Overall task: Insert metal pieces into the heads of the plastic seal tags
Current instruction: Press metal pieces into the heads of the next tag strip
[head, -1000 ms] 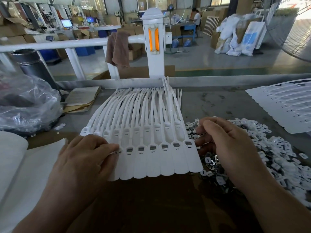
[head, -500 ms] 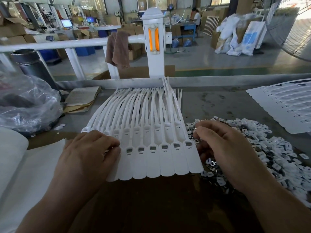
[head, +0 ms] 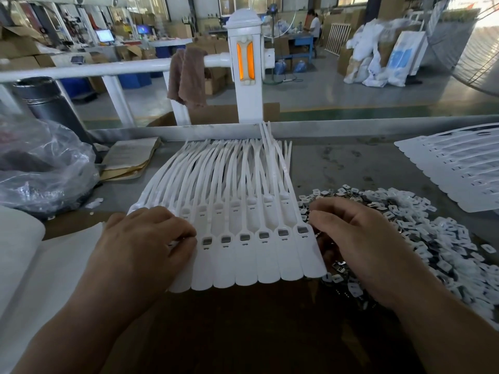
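Tags [head: 251, 263] lie between the hands. Left hand [head: 143, 247] curls onto their left end, right hand [head: 361, 247] over the pieces [head: 445, 238]; whether either pinches anything is hidden. Steady the row and seat each piece squarely.

Bare left hand [head: 143, 247], bare right hand [head: 359, 247], bare forearms [head: 81, 333].

A row of seal tags [head: 243, 211] lies mid-worktop [head: 337, 163], heads nearest the person, tails reaching back to the rear edge. The left hand [head: 143, 247] rests on the row's left end; the right hand [head: 359, 244] sits at its right edge, over a pile of metal pieces [head: 432, 238]. Another tag sheet [head: 459, 168] lies far right. A plastic bag [head: 46, 168] sits far left, with a flask [head: 46, 103] behind it.
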### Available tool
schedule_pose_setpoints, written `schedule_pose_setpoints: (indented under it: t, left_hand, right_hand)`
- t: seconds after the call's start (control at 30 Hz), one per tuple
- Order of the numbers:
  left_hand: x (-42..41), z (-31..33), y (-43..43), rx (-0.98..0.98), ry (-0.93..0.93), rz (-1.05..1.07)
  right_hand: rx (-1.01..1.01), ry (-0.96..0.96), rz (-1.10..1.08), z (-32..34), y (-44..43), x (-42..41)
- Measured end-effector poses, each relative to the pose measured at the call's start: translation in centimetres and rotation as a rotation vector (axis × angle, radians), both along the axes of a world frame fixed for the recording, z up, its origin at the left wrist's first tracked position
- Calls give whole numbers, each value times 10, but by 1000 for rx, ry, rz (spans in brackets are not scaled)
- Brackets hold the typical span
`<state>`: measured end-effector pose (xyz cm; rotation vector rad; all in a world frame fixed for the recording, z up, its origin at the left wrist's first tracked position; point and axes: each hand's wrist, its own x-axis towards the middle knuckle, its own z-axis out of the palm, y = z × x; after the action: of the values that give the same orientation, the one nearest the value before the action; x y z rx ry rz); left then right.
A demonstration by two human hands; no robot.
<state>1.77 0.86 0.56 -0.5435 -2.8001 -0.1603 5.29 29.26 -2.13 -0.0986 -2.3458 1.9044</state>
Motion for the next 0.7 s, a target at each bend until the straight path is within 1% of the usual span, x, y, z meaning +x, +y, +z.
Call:
schedule_pose_setpoints:
  t: [0.17, 0.27, 0.43, 0.57, 0.63, 0.7]
  left_hand:
    - [0, 0, -3, -30, 47, -39]
    - [3, 0, -7, -67, 39, -48]
    - [15, -12, -25, -9, -18, -3]
    - [25, -23, -32, -147, -81, -35]
    - [24, -26, -31, -219, -111, -18]
    - [22, -26, -27, -250, -117, 13]
  right_hand:
    - [-25, -1, 22, 1, 0, 0]
    - [-48, -5, 35, 2, 0, 0]
    - [-138, -28, 39, 3, 0, 0]
    - [-168, -58, 60, 2, 1, -1]
    - [-171, -68, 73, 0, 1, -1]
    - [-177, -71, 92, -1, 1, -1]
